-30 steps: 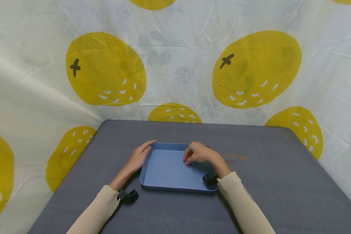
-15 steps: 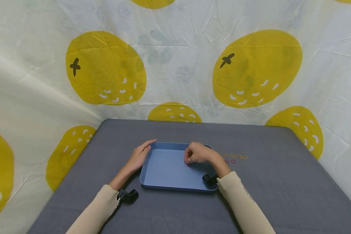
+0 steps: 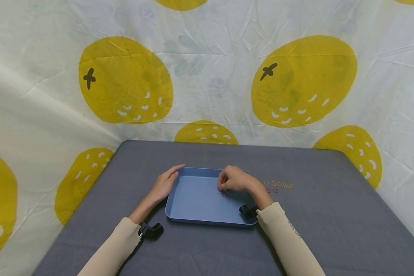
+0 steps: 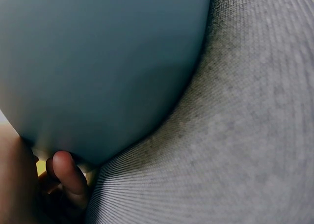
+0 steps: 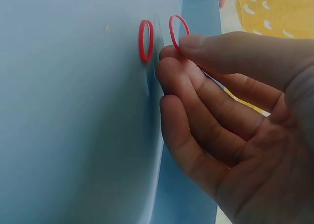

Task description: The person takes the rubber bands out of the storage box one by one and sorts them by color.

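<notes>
The thumb and fingertips of my right hand (image 3: 235, 178) pinch a thin red rubber band (image 5: 171, 29) above the blue tray (image 3: 200, 203). In the right wrist view, a second red rubber band (image 5: 141, 42) lies on the tray floor beside my fingertips. My left hand (image 3: 163, 184) rests against the left side of the tray near its far corner, index finger extended along it. The left wrist view shows the tray's outer wall (image 4: 113, 71) large, with a fingertip at its lower edge.
Right of the tray, several yellow-orange rubber bands (image 3: 279, 184) lie in a row on the grey tablecloth (image 3: 331, 214). Red rubber bands (image 3: 275, 190) lie in front of that row, partly behind my right wrist. A patterned curtain (image 3: 210, 88) hangs behind the table.
My right hand has risen slightly, lifting one red rubber band apart from the other, which stays on the tray floor. The left hand and tray hold still.
</notes>
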The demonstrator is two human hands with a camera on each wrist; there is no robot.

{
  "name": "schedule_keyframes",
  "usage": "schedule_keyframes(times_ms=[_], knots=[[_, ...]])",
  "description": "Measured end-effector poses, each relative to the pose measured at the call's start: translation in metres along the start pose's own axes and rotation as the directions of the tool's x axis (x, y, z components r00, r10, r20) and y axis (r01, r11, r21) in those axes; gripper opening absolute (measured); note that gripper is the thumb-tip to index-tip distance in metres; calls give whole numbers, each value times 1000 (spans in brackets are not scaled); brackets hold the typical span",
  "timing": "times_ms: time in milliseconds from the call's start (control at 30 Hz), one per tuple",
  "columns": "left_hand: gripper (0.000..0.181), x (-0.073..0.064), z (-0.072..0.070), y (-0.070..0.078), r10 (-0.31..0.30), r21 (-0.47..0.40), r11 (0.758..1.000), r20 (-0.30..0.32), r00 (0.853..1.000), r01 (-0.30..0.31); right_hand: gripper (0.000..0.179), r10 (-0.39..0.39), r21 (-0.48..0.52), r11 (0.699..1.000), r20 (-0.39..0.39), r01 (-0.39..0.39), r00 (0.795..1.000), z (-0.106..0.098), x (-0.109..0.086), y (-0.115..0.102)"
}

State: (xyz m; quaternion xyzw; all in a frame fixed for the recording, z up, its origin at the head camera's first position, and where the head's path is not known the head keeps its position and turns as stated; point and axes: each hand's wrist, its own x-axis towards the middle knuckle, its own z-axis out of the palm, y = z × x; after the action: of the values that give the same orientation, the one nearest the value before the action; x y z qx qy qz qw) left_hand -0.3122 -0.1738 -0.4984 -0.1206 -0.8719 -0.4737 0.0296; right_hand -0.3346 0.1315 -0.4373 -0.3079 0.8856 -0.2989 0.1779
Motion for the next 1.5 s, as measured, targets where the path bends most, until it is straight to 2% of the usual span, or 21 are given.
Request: schedule_keyframes(times_ms=[533, 1500], knots=[[42, 2, 1, 0, 11, -2, 1000, 9, 1000, -11, 10, -53, -2, 999, -60, 53, 997, -7, 0, 4], [42, 0, -1, -1, 7, -23, 1000, 15, 1000, -6, 7, -58, -46, 998, -121, 53, 991, -26, -11, -9]])
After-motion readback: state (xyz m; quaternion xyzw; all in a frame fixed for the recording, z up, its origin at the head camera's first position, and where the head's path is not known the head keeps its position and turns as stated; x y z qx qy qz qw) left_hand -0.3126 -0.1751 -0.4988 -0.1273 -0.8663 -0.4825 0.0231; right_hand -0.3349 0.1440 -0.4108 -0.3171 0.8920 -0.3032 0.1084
